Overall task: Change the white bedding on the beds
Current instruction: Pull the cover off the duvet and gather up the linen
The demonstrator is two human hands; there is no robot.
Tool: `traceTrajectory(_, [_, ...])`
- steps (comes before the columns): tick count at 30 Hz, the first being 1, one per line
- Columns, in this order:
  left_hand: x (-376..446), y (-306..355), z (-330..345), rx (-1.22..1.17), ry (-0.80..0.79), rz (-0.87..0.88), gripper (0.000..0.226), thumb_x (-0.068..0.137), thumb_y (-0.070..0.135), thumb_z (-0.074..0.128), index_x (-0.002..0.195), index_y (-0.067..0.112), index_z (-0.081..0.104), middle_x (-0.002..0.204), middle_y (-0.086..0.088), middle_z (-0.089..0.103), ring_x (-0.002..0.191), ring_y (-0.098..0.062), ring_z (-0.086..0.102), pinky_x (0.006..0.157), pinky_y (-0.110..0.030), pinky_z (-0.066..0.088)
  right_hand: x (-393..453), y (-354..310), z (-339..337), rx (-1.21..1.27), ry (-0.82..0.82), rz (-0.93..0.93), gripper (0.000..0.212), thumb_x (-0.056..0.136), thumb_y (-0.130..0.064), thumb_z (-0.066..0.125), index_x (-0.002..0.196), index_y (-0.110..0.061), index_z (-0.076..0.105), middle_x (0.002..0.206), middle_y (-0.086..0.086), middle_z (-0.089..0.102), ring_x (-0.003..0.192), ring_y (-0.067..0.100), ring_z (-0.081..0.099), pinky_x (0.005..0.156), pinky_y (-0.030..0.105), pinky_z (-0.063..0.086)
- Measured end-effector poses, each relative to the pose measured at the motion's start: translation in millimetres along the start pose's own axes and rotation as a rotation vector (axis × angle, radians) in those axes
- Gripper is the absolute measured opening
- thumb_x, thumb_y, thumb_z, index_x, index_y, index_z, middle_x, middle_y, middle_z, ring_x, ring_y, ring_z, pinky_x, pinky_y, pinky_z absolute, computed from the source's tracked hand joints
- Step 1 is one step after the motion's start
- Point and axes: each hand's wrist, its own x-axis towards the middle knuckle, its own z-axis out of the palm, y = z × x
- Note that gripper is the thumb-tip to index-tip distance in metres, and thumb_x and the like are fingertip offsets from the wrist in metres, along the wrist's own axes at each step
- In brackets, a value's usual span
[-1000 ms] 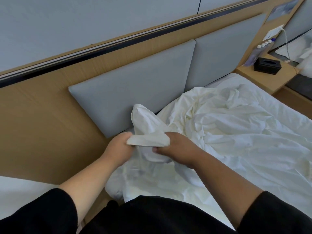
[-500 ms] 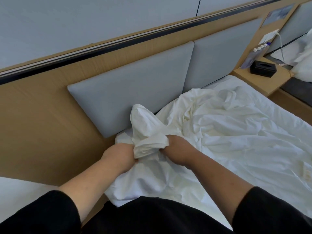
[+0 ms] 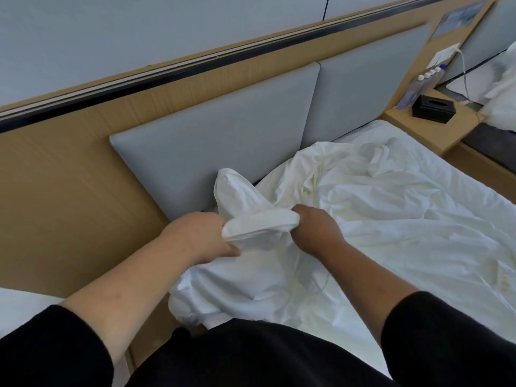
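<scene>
At the head corner of the bed, beside the grey padded headboard (image 3: 217, 141), the left hand (image 3: 195, 236) and right hand (image 3: 315, 233) each grip one end of a bunched fold of the white sheet (image 3: 262, 222), fingers curled round the cloth. Most of the sheet lies rumpled across the mattress to the right, one peak standing against the headboard. On the far wooden nightstand (image 3: 418, 127) sits a black tissue box (image 3: 433, 108).
</scene>
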Motion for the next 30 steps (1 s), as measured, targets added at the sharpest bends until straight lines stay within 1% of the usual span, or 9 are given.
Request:
traceTrajectory(3, [12.9,-14.2,12.9,0.144,0.232,-0.112,0.025,0.09,0.045,0.05,0.074,0.026,0.048,0.081,0.004,0.059,0.071,-0.019,0.053,0.064,-0.032,0.043,-1.3,-19.1,-14.0,0.505,-0.184,-0.031,0.015,0.092,-0.024,0.056,0.093,-0.012,0.066,0.096,0.008,0.071,0.093,0.029,0.066,0.08,0.039,0.052])
traceTrajectory(5, [20.3,-30.3,17.1,0.102,0.376,-0.111,0.021,0.092,0.032,0.047,0.074,0.023,0.045,0.084,-0.001,0.056,0.071,-0.025,0.052,0.062,-0.033,0.04,-13.1,-21.9,-17.7,0.867,-0.404,-0.016,0.02,0.088,-0.017,0.066,0.107,-0.013,0.07,0.108,0.013,0.072,0.096,0.024,0.068,0.087,0.039,0.053])
traceTrajectory(8, [24.7,-51.6,18.0,-0.192,0.515,-0.057,0.016,0.08,0.027,0.043,0.071,0.014,0.05,0.074,-0.003,0.05,0.067,-0.03,0.051,0.056,-0.038,0.038,-34.0,-17.1,-9.3,0.882,-0.71,-0.07,0.044,0.082,-0.028,0.078,0.123,-0.02,0.063,0.119,0.009,0.07,0.104,0.021,0.067,0.092,0.036,0.053])
traceTrajectory(11, [13.6,-34.4,14.4,-0.79,0.431,-0.05,0.008,0.078,0.018,0.05,0.071,0.018,0.047,0.068,0.001,0.053,0.064,-0.02,0.046,0.056,-0.034,0.034,-31.8,-15.3,8.5,0.206,-0.423,-0.141,0.043,0.082,-0.031,0.073,0.119,-0.028,0.052,0.11,-0.002,0.065,0.096,0.019,0.061,0.086,0.035,0.052])
traceTrajectory(14, [0.6,-11.2,13.0,-1.199,0.174,-0.047,0.015,0.079,0.009,0.057,0.088,0.02,0.057,0.084,-0.002,0.062,0.077,-0.021,0.059,0.063,-0.033,0.045,-14.2,-13.7,11.2,-0.01,-0.075,-0.068,0.024,0.088,-0.015,0.049,0.112,-0.021,0.051,0.1,0.002,0.063,0.087,0.025,0.06,0.074,0.035,0.05])
traceTrajectory(20, [2.9,-19.7,8.0,-0.565,-0.013,-0.027,0.036,0.073,0.042,0.063,0.103,0.028,0.049,0.097,0.004,0.062,0.088,-0.017,0.06,0.075,-0.037,0.05,21.3,-12.9,-17.6,0.114,0.02,0.019,0.017,0.092,-0.011,0.041,0.086,-0.009,0.056,0.082,0.003,0.06,0.08,0.028,0.06,0.062,0.033,0.04])
traceTrajectory(25, [15.3,-31.7,32.3,-0.129,0.118,-0.13,0.048,0.075,0.079,0.055,0.09,0.034,0.054,0.085,0.011,0.063,0.074,-0.012,0.058,0.062,-0.033,0.045,-1.6,-30.9,-18.0,0.759,-0.351,-0.011,0.017,0.082,-0.02,0.06,0.092,-0.008,0.068,0.094,0.017,0.071,0.078,0.023,0.065,0.073,0.038,0.053])
traceTrajectory(27, [19.9,-43.9,37.4,-0.051,0.233,-0.145,0.032,0.09,0.058,0.047,0.074,0.031,0.053,0.081,0.005,0.064,0.07,-0.019,0.056,0.058,-0.032,0.042,-15.0,-28.7,-7.4,0.778,-0.495,0.025,0.031,0.078,-0.02,0.072,0.106,-0.008,0.067,0.105,0.018,0.071,0.087,0.027,0.068,0.078,0.038,0.055])
traceTrajectory(30, [22.9,-61.1,43.9,-0.214,0.511,0.017,0.026,0.084,0.033,0.042,0.067,0.017,0.053,0.074,-0.001,0.058,0.071,-0.03,0.055,0.055,-0.035,0.038,-32.1,-26.2,11.5,0.408,-0.572,-0.026,0.037,0.075,-0.024,0.077,0.105,-0.01,0.061,0.104,0.011,0.068,0.091,0.028,0.065,0.083,0.042,0.055])
